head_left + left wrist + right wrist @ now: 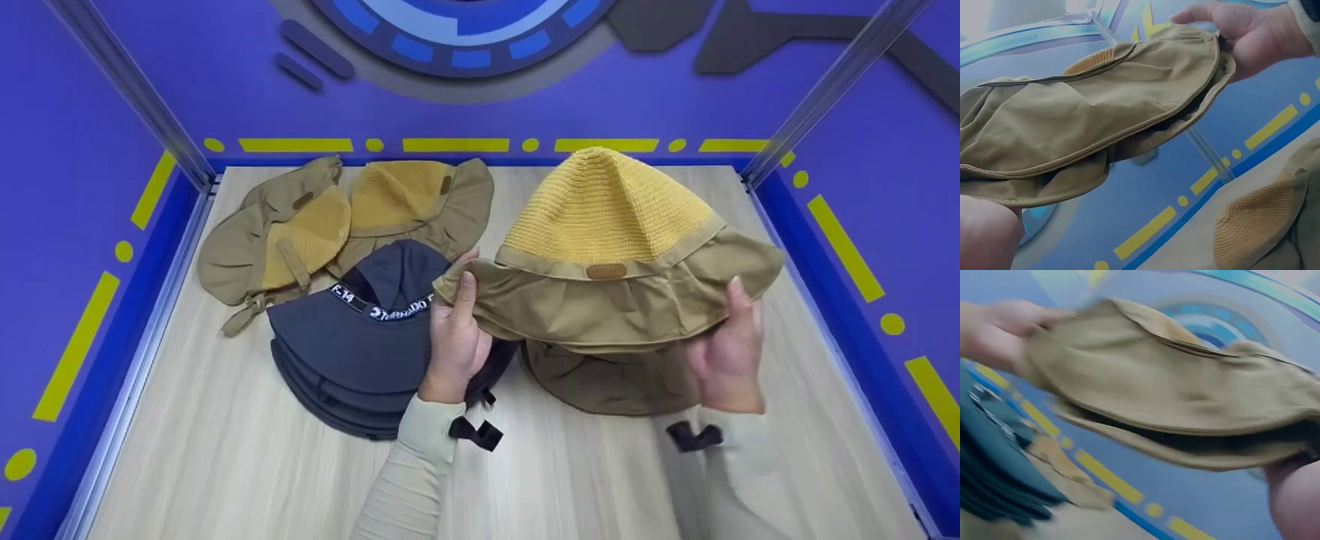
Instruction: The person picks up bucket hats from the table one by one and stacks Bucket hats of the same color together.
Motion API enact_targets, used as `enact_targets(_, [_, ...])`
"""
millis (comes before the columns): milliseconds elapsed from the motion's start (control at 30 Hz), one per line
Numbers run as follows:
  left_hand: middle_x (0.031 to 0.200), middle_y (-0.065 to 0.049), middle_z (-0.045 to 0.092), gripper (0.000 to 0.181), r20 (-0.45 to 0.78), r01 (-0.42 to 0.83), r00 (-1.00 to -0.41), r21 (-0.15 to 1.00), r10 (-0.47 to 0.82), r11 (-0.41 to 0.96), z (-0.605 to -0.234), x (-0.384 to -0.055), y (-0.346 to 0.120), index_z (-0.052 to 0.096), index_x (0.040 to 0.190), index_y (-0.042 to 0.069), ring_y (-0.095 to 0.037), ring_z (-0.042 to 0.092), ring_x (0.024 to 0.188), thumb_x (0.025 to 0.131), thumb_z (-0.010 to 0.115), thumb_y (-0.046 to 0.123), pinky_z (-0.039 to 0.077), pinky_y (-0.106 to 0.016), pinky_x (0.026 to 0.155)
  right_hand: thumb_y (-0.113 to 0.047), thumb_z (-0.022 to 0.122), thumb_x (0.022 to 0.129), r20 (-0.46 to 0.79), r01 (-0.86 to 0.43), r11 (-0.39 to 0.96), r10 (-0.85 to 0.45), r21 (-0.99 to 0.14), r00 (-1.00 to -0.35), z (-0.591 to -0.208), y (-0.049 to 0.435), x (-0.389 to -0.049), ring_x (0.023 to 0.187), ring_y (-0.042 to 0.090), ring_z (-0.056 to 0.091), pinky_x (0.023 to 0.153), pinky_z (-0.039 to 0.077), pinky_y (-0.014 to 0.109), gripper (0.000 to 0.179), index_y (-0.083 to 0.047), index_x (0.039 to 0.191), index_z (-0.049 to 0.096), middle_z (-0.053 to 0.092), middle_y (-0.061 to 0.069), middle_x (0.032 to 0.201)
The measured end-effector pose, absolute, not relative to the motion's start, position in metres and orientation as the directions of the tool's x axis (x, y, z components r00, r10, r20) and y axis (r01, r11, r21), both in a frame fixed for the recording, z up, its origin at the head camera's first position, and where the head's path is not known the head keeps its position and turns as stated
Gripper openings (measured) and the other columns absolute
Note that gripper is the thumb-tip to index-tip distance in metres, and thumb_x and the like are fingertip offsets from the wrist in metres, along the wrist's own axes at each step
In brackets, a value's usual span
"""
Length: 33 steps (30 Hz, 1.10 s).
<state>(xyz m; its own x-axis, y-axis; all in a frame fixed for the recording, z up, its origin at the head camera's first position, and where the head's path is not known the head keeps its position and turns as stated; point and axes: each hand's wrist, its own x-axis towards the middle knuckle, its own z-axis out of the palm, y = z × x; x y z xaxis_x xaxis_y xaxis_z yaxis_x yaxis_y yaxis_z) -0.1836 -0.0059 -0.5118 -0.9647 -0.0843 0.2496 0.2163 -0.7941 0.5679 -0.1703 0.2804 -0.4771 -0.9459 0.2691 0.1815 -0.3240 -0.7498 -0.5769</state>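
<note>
Both hands hold up a sun hat with a yellow knitted crown, a khaki brim and a small brown label. My left hand grips the brim's left end, thumb on top. At the opposite end, my right hand pinches the brim, thumb upward. Two layers of brim edge show in the left wrist view; whether they belong to one hat or two I cannot tell. Beneath the held hat, a brown brim lies on the table, its upper part hidden. Left of my left hand sits a stack of dark navy hats with a lettered band.
Two more yellow-and-khaki hats lie at the back left: one hat on its side with a strap, another hat beside it. The wood-look table is bounded by blue panels with yellow dashes and metal posts at the corners.
</note>
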Motion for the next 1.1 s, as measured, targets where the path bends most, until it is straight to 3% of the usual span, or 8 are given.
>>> enact_targets(200, [0.119, -0.005, 0.069, 0.031, 0.211, 0.178, -0.975, 0.585, -0.063, -0.791, -0.522, -0.186, 0.004, 0.061, 0.135, 0.015, -0.018, 0.068, 0.110, 0.106, 0.055, 0.024, 0.055, -0.032, 0.097, 0.003, 0.062, 0.099, 0.060, -0.251, -0.652, 0.300, -0.716, -0.952, -0.479, 0.314, -0.191, 0.088, 0.022, 0.075, 0.077, 0.062, 0.031, 0.016, 0.002, 0.114, 0.061, 0.074, 0.013, 0.100])
enact_targets(367, [0.120, -0.006, 0.069, 0.029, 0.205, 0.168, -0.977, 0.602, -0.053, -0.780, -0.526, -0.190, 0.010, 0.062, 0.134, 0.014, -0.019, 0.067, 0.111, 0.108, 0.051, 0.017, 0.055, -0.033, 0.098, 0.008, 0.066, 0.093, 0.038, -0.280, -0.652, 0.359, -0.705, -0.933, -0.483, 0.324, -0.197, 0.093, 0.024, 0.074, 0.080, 0.062, 0.033, 0.022, 0.007, 0.115, 0.066, 0.074, 0.016, 0.106])
enact_targets(567, [0.129, -0.010, 0.068, 0.035, 0.149, 0.105, -0.989, 0.691, -0.001, -0.715, -0.527, -0.196, 0.011, 0.058, 0.138, -0.006, -0.019, 0.066, 0.117, 0.105, 0.053, 0.005, 0.054, -0.033, 0.103, 0.010, 0.069, 0.090, 0.004, -0.301, -0.635, 0.425, -0.712, -0.905, -0.483, 0.336, -0.198, 0.097, 0.025, 0.074, 0.082, 0.062, 0.034, 0.029, 0.007, 0.118, 0.065, 0.074, 0.016, 0.111])
enact_targets(667, [0.131, -0.016, 0.068, 0.036, 0.130, 0.098, -0.991, 0.826, 0.019, -0.556, -0.529, -0.197, 0.012, 0.058, 0.136, -0.011, -0.017, 0.067, 0.117, 0.103, 0.056, 0.004, 0.053, -0.033, 0.105, 0.010, 0.071, 0.088, -0.014, -0.294, -0.588, 0.462, -0.753, -0.887, -0.485, 0.347, -0.196, 0.096, 0.025, 0.074, 0.080, 0.063, 0.033, 0.030, 0.007, 0.118, 0.065, 0.074, 0.016, 0.111])
enact_targets(767, [0.125, -0.019, 0.071, 0.032, 0.146, 0.124, -0.988, 0.941, 0.045, -0.315, -0.535, -0.197, 0.014, 0.065, 0.129, -0.007, -0.016, 0.069, 0.110, 0.100, 0.063, 0.007, 0.054, -0.031, 0.102, 0.011, 0.071, 0.088, -0.037, -0.249, -0.532, 0.470, -0.809, -0.882, -0.489, 0.363, -0.189, 0.093, 0.023, 0.074, 0.078, 0.063, 0.031, 0.031, 0.006, 0.118, 0.066, 0.074, 0.014, 0.110])
enact_targets(867, [0.115, -0.015, 0.076, 0.025, 0.161, 0.155, -0.983, 0.985, 0.084, -0.075, -0.543, -0.194, 0.016, 0.073, 0.120, -0.001, -0.016, 0.071, 0.101, 0.097, 0.068, 0.009, 0.055, -0.029, 0.095, 0.009, 0.073, 0.087, -0.059, -0.169, -0.444, 0.456, -0.880, -0.888, -0.498, 0.381, -0.182, 0.090, 0.019, 0.075, 0.076, 0.062, 0.028, 0.029, 0.004, 0.116, 0.068, 0.074, 0.011, 0.106])
enact_targets(1000, [0.109, -0.009, 0.078, 0.022, 0.153, 0.171, -0.983, 0.965, 0.101, 0.200, -0.553, -0.190, 0.018, 0.077, 0.114, 0.006, -0.018, 0.073, 0.100, 0.093, 0.073, 0.011, 0.057, -0.031, 0.091, -0.004, 0.083, 0.084, -0.082, 0.030, -0.115, 0.475, -0.993, -0.876, -0.516, 0.399, -0.175, 0.077, 0.008, 0.070, 0.066, 0.059, 0.020, 0.026, -0.004, 0.105, 0.069, 0.073, -0.001, 0.090])
enact_targets(1100, [0.110, -0.005, 0.079, 0.023, 0.141, 0.164, -0.986, 0.921, 0.090, 0.353, -0.560, -0.186, 0.021, 0.078, 0.113, 0.010, -0.019, 0.073, 0.104, 0.090, 0.077, 0.013, 0.057, -0.034, 0.092, -0.016, 0.089, 0.080, -0.100, 0.194, 0.146, 0.485, -0.970, -0.868, -0.530, 0.410, -0.170, 0.070, 0.002, 0.065, 0.061, 0.055, 0.016, 0.031, -0.010, 0.099, 0.066, 0.069, -0.010, 0.081])
